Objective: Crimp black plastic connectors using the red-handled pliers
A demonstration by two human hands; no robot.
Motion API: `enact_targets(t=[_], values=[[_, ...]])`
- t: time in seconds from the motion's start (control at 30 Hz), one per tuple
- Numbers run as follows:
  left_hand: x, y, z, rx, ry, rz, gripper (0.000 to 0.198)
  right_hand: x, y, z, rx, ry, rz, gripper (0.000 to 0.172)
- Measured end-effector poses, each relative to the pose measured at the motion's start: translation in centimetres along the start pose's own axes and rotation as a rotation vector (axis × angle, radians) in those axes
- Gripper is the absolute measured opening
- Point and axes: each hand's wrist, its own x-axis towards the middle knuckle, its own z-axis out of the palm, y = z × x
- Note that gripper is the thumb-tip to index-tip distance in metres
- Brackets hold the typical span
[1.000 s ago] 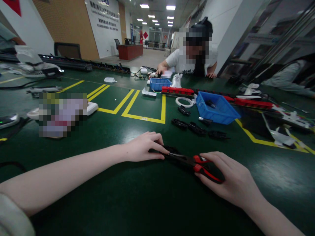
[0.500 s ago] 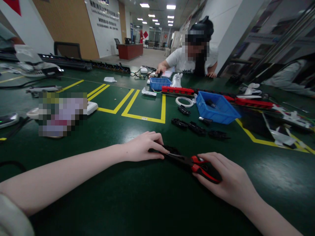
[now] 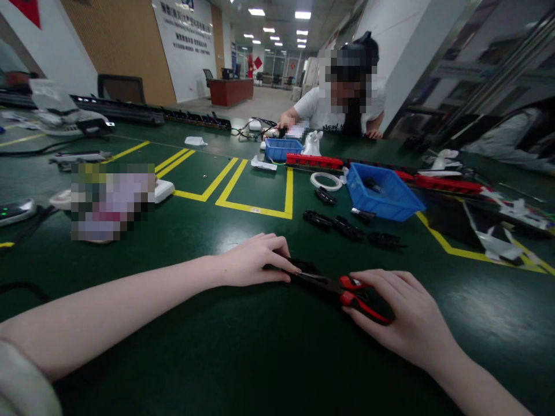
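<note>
My right hand (image 3: 401, 315) is closed around the red and black handles of long-nose pliers (image 3: 323, 281). The jaws point left and reach the fingertips of my left hand (image 3: 259, 260). That hand's fingers are bent down around a small black part (image 3: 303, 266) on the green table (image 3: 225, 346). Most of the part is hidden behind the fingers and the plier jaws. Whether the jaws bite on the part, I cannot tell. Beyond my hands several similar black parts (image 3: 347, 227) lie in a loose row.
A blue bin (image 3: 384, 199) with dark pieces inside stands behind the black parts, beside a white ring (image 3: 326, 181). Red strips (image 3: 314, 160) run across the table. A phone (image 3: 115, 202) lies at left. Opposite, a person (image 3: 321, 110) leans over a smaller blue bin (image 3: 284, 149).
Both hands and the pliers hold nearly the same pose. The whole view has shifted very slightly.
</note>
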Motion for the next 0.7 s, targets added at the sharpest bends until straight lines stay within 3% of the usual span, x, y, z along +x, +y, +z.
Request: enact_targets(t=[0.7], values=[[-0.03, 0.02, -0.06, -0.010, -0.002, -0.014, 0.028, -0.19, 0.16, 0.17, 0.044, -0.014, 0.034, 0.037]])
